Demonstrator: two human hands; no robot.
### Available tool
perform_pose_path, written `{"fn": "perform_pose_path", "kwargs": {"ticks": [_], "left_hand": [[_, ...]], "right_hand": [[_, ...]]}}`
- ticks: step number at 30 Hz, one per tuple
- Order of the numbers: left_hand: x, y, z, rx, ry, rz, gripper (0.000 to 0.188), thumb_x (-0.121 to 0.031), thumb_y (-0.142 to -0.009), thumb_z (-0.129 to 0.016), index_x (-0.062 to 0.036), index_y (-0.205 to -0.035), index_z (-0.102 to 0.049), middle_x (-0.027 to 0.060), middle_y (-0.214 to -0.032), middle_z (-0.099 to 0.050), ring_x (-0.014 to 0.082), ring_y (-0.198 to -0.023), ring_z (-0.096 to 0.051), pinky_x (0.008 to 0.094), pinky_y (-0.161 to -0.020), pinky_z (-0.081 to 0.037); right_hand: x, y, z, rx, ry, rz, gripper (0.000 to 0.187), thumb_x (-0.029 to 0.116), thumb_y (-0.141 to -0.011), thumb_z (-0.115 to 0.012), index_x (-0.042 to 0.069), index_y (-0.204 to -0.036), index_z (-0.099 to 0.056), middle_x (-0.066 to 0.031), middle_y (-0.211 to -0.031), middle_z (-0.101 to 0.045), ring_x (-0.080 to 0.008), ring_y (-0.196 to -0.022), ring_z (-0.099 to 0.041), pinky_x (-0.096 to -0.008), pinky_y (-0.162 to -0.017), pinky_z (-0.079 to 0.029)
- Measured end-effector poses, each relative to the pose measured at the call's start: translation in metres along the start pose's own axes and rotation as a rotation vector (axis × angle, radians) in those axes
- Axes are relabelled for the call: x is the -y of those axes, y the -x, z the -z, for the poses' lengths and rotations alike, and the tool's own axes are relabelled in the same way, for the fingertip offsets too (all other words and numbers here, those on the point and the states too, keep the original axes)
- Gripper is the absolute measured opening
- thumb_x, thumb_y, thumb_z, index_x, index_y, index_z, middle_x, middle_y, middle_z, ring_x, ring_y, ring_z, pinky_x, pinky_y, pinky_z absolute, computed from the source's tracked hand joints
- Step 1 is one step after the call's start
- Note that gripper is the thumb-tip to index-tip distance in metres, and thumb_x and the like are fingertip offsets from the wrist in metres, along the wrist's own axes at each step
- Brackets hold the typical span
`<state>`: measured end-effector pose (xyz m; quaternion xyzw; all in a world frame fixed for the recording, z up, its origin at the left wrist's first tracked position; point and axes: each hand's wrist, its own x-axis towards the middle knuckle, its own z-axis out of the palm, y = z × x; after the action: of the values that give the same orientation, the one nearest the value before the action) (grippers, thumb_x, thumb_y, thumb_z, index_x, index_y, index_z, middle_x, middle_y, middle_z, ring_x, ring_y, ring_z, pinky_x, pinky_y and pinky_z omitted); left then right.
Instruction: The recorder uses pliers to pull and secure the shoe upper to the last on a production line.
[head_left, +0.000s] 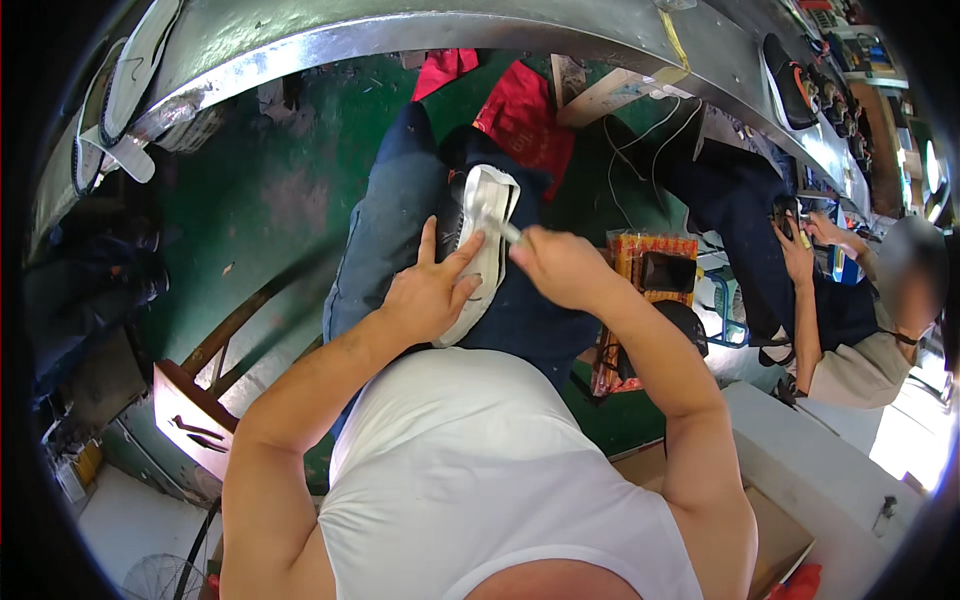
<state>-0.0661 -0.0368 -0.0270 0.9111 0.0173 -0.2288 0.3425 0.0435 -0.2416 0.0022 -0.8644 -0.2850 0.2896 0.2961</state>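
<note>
A white shoe sole [484, 285] lies lengthwise across my lap, with a dark edge showing along its left side near the top. My left hand [432, 293] rests against the sole's left edge, its fingers spread and a fingertip touching the white surface. To the right of the sole, my right hand [560, 265] is closed round a small pale-handled tool [511, 233]. The tool's working end lies over the upper half of the sole and is smeared by motion, so its kind is unclear.
A metal-edged bench [400, 42] curves across the front, with white soles [140, 65] at its left end and a dark shoe [787, 82] at its right. Red cloth [525, 120] hangs below. A co-worker [850, 320] sits at the right, handling a dark item, beside an orange-patterned stool [625, 262].
</note>
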Motion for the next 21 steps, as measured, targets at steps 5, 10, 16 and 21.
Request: {"fn": "perform_pose_path", "kwargs": {"ticks": [5,10,16,21], "left_hand": [[0.039,0.025,-0.046,-0.306,0.556,-0.041,0.068,-0.019,-0.095,-0.061,-0.0066,-0.153,-0.029,0.0323,-0.149,-0.035,0.0372,-0.128,-0.052,0.0342,-0.106,-0.041],[0.032,0.030,-0.028,-0.018,0.615,0.060,0.100,-0.016,-0.082,-0.075,-0.0084,-0.158,-0.009,0.0301,-0.145,-0.043,0.0343,-0.133,-0.048,0.0346,-0.112,-0.035],[0.017,0.039,0.039,-0.294,0.223,-0.174,0.076,-0.010,-0.074,-0.076,-0.0031,-0.142,-0.041,0.0262,-0.126,-0.060,0.0373,-0.110,-0.064,0.0358,-0.095,-0.050],[-0.014,0.022,0.111,-0.352,0.733,-0.526,0.057,0.000,-0.077,-0.077,0.0040,-0.127,-0.050,0.0162,-0.119,-0.063,0.0204,-0.107,-0.063,0.0339,-0.092,-0.051]], "right_hand": [[0.006,0.023,-0.013,0.118,0.058,-0.096,0.039,0.036,-0.101,-0.046,0.000,-0.106,-0.058,-0.0234,-0.090,-0.067,-0.0435,-0.088,-0.064,-0.0519,-0.076,-0.048],[-0.002,0.031,-0.023,0.294,-0.091,-0.253,0.042,0.039,-0.102,-0.045,0.000,-0.096,-0.060,-0.0178,-0.084,-0.068,-0.0367,-0.080,-0.066,-0.0440,-0.073,-0.050],[-0.028,0.070,-0.041,-0.115,-0.652,-0.223,0.042,0.037,-0.104,-0.045,-0.003,-0.103,-0.059,-0.0082,-0.083,-0.064,-0.0147,-0.073,-0.062,-0.0293,-0.069,-0.049],[-0.037,0.081,-0.041,-0.229,-0.882,-0.221,0.035,0.029,-0.103,-0.050,-0.004,-0.114,-0.056,-0.0053,-0.091,-0.063,-0.0121,-0.075,-0.060,-0.0266,-0.071,-0.049]]}}
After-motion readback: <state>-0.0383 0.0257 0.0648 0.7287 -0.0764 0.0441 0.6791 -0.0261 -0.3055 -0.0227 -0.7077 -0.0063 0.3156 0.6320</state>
